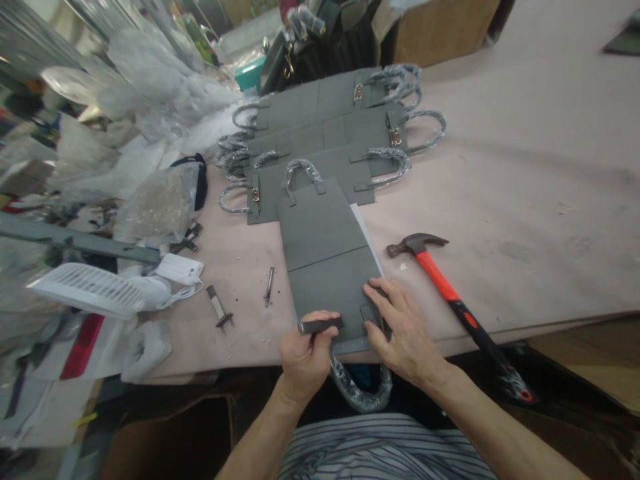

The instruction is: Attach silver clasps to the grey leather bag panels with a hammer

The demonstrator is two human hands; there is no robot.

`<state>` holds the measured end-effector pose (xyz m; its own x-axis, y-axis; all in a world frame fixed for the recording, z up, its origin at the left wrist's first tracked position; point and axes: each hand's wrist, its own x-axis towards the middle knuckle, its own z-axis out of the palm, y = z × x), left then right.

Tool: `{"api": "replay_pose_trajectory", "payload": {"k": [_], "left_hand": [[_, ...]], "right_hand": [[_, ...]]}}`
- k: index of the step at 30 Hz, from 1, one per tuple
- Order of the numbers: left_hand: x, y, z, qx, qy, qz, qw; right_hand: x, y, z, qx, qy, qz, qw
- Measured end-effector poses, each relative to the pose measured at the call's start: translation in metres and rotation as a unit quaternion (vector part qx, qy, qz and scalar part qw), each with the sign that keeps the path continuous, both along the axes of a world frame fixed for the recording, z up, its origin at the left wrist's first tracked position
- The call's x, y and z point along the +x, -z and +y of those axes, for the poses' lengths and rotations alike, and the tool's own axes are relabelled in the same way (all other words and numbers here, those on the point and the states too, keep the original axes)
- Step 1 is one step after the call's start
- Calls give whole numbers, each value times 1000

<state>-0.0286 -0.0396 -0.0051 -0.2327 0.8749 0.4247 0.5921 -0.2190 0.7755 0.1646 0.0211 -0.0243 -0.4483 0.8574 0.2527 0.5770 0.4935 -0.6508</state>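
Note:
A grey bag panel lies lengthwise in front of me, with a plastic-wrapped handle at each end. The near handle hangs over the table edge. My left hand is closed round a dark metal punch, held nearly level just above the panel's near end; its tip is hard to make out. My right hand lies on the panel's right edge, fingers and thumb apart, beside the handle's end tab. A white sheet shows from under the panel.
Right of the panel lies a claw hammer, its grip past the edge. A pronged punch and a thin metal tool lie left, near a white fan. Several grey bag panels overlap behind; a cardboard box stands beyond.

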Motion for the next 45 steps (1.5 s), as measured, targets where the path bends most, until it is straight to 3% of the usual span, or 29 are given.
{"api": "replay_pose_trajectory", "payload": {"k": [6, 17, 26, 32, 35, 37, 39, 43, 45], "left_hand": [[4, 2, 4, -6, 35, 8, 999], [8, 3, 6, -4, 22, 18, 1000], [13, 1, 9, 19, 29, 86, 996], [14, 2, 10, 21, 33, 105, 994], [13, 3, 11, 15, 40, 122, 992], [13, 4, 12, 10, 39, 132, 991], [14, 5, 13, 7, 36, 131, 991], [15, 7, 14, 12, 38, 120, 992], [15, 8, 14, 10, 54, 127, 990]], "right_hand": [[0, 0, 0, 5, 2, 8, 1000], [1, 0, -1, 3, 0, 8, 1000], [-1, 2, 1, 9, 0, 13, 1000], [15, -2, 3, -17, -39, 39, 998], [40, -4, 7, 22, 51, 26, 998], [62, -6, 11, 62, 130, -23, 989], [82, -7, 13, 73, 168, -97, 978], [104, -11, 14, -3, 178, -224, 958], [104, -15, 15, -95, 194, -188, 958]]}}
